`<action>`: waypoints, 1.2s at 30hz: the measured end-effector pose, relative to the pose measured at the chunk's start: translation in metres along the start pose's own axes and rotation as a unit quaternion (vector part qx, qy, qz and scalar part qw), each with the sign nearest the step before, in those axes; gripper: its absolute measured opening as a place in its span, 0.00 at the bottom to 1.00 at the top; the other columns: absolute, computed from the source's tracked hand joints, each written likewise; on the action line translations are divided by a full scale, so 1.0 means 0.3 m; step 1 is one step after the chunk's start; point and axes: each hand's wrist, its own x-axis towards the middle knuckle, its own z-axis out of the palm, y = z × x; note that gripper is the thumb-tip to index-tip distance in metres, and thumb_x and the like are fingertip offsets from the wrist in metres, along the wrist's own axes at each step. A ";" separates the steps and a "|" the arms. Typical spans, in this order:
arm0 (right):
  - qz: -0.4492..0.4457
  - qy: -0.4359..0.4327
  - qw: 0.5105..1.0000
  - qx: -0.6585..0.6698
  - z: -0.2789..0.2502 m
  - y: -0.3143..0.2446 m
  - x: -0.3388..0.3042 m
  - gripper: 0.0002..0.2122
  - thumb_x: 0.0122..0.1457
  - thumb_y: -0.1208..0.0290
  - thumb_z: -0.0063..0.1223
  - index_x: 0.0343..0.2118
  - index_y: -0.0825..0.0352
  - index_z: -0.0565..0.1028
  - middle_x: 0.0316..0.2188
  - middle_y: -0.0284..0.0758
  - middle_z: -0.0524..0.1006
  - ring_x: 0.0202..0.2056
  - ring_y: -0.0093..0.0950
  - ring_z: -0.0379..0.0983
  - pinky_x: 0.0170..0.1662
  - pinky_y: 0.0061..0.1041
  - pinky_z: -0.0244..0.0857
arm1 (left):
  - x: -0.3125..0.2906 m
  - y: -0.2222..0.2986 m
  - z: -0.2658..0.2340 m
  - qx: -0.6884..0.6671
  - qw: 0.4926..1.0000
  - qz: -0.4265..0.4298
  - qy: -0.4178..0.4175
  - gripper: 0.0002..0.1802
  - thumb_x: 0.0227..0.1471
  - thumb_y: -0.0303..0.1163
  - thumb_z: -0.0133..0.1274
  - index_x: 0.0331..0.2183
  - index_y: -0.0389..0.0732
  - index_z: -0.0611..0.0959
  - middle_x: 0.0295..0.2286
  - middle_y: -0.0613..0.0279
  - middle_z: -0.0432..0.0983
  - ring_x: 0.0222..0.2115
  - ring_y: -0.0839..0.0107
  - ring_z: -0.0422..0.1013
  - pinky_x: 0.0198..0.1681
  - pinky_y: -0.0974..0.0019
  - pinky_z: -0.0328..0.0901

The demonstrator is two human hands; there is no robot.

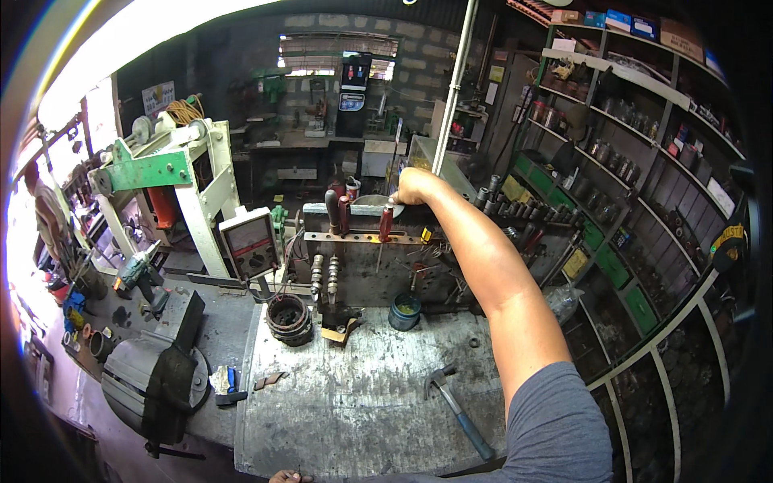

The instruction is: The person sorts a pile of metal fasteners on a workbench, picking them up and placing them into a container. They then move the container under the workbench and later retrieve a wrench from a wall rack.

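My right arm stretches far across the workbench to the upright tool panel. At the panel's top edge, my right hand [416,187] is closed, with its fingertips at the top of a red-handled screwdriver [386,224]. The screwdriver points downward at a slight tilt, its thin shaft showing below the perforated tool bar [362,238]. Part of the grip is hidden by the hand's own back. Only a bit of my left hand [288,477] shows at the lower edge, and its fingers are mostly cut off. Beside the screwdriver, a second red handle [345,216] and a dark handle [332,211] stand in the bar.
A blue-handled hammer [461,414] lies on the metal benchtop [346,402]. Along the panel's foot stand a ribbed dark cylinder [289,319], a small cardboard box [338,330] and a teal pot [404,311]. A large vise [157,378] sits left; shelves [636,153] line the right.
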 end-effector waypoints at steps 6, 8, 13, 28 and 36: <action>-0.030 -0.030 0.999 -0.027 0.016 -0.037 0.015 0.23 0.67 0.46 0.58 0.48 0.64 0.86 0.52 0.50 0.82 0.55 0.51 0.78 0.57 0.44 0.74 | -0.006 0.034 0.025 0.008 1.000 0.006 0.002 0.06 0.69 0.33 0.55 0.39 0.42 0.82 0.37 0.53 0.87 0.27 0.68 0.80 0.30 0.67 0.73; -0.051 -0.026 0.998 -0.032 0.020 -0.036 0.018 0.22 0.68 0.48 0.57 0.47 0.65 0.86 0.50 0.50 0.83 0.53 0.50 0.80 0.54 0.43 0.75 | -0.010 0.062 0.041 0.011 1.000 0.019 0.004 0.06 0.68 0.33 0.55 0.39 0.42 0.82 0.37 0.53 0.87 0.28 0.67 0.80 0.30 0.67 0.73; -0.047 -0.011 0.999 0.021 0.064 -0.001 0.017 0.19 0.66 0.53 0.60 0.45 0.66 0.86 0.45 0.50 0.84 0.48 0.49 0.82 0.51 0.43 0.76 | -0.019 0.094 0.046 -0.011 1.000 0.012 -0.007 0.06 0.68 0.33 0.56 0.40 0.41 0.81 0.37 0.52 0.86 0.28 0.66 0.81 0.31 0.65 0.74; -0.117 0.326 0.829 0.438 -0.090 0.051 -0.394 0.14 0.65 0.67 0.64 0.46 0.73 0.81 0.33 0.45 0.85 0.37 0.33 0.83 0.44 0.37 0.75 | 0.007 0.018 0.044 0.027 1.000 0.003 0.003 0.07 0.69 0.31 0.54 0.43 0.38 0.81 0.37 0.51 0.86 0.29 0.64 0.81 0.33 0.63 0.74; -0.078 0.038 0.492 0.866 0.362 -0.185 -0.720 0.07 0.75 0.72 0.49 0.49 0.67 0.73 0.45 0.44 0.84 0.39 0.36 0.85 0.41 0.33 0.84 | 0.033 0.083 0.042 -0.049 0.999 -0.002 -0.005 0.04 0.69 0.25 0.50 0.42 0.34 0.75 0.36 0.42 0.84 0.31 0.54 0.82 0.35 0.55 0.78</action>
